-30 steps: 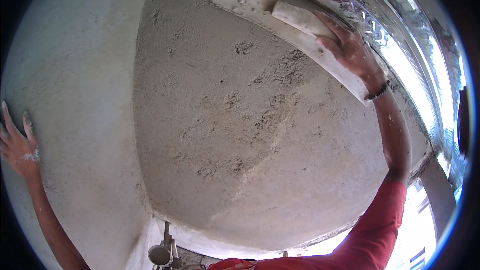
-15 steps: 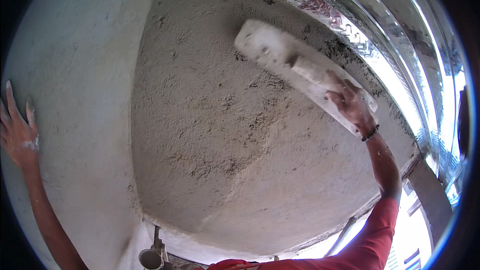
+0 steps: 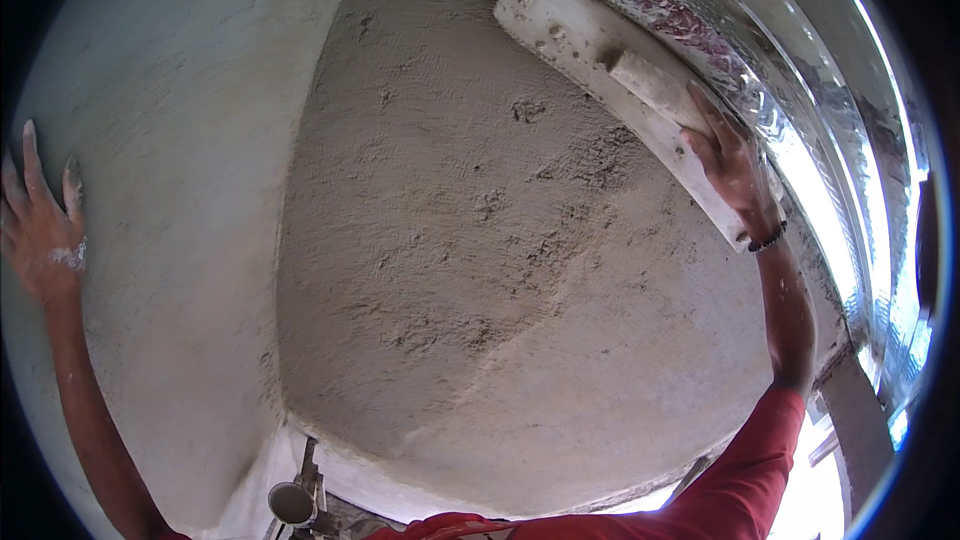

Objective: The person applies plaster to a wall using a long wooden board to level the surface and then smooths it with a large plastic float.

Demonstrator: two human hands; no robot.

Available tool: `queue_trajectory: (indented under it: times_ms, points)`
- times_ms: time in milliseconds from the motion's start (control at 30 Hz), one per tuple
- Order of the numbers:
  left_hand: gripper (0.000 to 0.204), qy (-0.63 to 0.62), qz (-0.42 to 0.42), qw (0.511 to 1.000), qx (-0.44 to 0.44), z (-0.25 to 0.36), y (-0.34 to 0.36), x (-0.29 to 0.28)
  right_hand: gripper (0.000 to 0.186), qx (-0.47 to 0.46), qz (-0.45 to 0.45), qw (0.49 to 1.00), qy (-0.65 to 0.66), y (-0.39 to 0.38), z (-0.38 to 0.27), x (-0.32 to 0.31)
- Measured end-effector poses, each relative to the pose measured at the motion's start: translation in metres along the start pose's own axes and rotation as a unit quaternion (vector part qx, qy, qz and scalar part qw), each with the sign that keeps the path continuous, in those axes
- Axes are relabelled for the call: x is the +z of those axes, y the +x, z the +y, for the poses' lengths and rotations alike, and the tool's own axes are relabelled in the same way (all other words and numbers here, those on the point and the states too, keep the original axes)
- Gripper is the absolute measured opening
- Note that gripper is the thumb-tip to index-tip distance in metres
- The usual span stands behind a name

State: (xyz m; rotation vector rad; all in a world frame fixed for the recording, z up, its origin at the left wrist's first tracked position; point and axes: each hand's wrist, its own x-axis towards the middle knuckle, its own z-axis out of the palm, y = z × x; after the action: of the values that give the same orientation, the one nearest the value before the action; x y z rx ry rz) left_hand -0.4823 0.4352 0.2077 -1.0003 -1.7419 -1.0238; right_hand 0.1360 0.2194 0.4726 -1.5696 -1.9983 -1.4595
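Float against rough plaster on my feed, my right hand closed round its handle, my left hand splayed wide, holding nothing, on pale wall.

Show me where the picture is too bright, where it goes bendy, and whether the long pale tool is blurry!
Head view: white glare beside the red sleeve, bright streaks on the shiny metal sheet; head view: the edge between the pale wall and the rough grey wall bows, fisheye-style; head view: the long pale tool looks fairly sharp, not smeared.
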Motion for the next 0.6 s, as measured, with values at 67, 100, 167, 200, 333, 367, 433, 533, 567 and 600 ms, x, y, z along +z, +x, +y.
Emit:
queue_trajectory:
  times_ms: [67, 100, 167, 200, 333, 367, 433, 533, 567, 600]
  points:
    - [0.062, 0.062, -0.001, 0.998, -0.012, -0.003, 0.002, 0.001, 0.057, 0.014, -0.010, 1.000, 0.011, 0.019, -0.009, 0.011]
    - [0.063, 0.046, 0.032, 0.998, -0.015, -0.001, 0.000, 0.002, 0.057, 0.022, -0.019, 0.999, 0.019, 0.030, -0.013, 0.017]
    - [0.064, 0.010, 0.049, 0.998, -0.023, 0.001, -0.001, 0.001, 0.057, -0.012, 0.008, 1.000, -0.008, 0.047, -0.015, 0.026]
    - [0.065, -0.013, 0.029, 0.999, -0.029, 0.005, -0.004, 0.000, 0.057, -0.054, 0.041, 0.997, -0.046, 0.053, -0.014, 0.030]
    - [0.065, -0.039, 0.083, 0.996, -0.003, 0.003, -0.005, 0.009, 0.055, -0.042, -0.022, 0.999, 0.002, 0.085, -0.030, 0.040]
    - [0.064, -0.050, 0.099, 0.994, 0.005, 0.003, -0.004, 0.009, 0.054, -0.030, -0.055, 0.998, 0.007, 0.093, -0.041, 0.044]
    - [0.064, -0.104, 0.105, 0.989, -0.006, 0.008, -0.006, 0.009, 0.053, -0.009, -0.118, 0.993, 0.011, 0.111, -0.067, 0.047]
    - [0.064, -0.008, 0.033, 0.999, -0.037, -0.004, -0.004, 0.013, 0.051, -0.091, -0.069, 0.993, 0.009, 0.111, -0.076, 0.071]
    - [0.064, 0.017, 0.025, 0.999, -0.044, -0.009, 0.000, 0.007, 0.052, -0.065, -0.103, 0.992, -0.020, 0.104, -0.085, 0.073]
    - [0.065, 0.013, 0.027, 0.998, -0.050, 0.007, -0.004, 0.000, 0.052, -0.119, -0.065, 0.991, -0.001, 0.093, -0.080, 0.089]
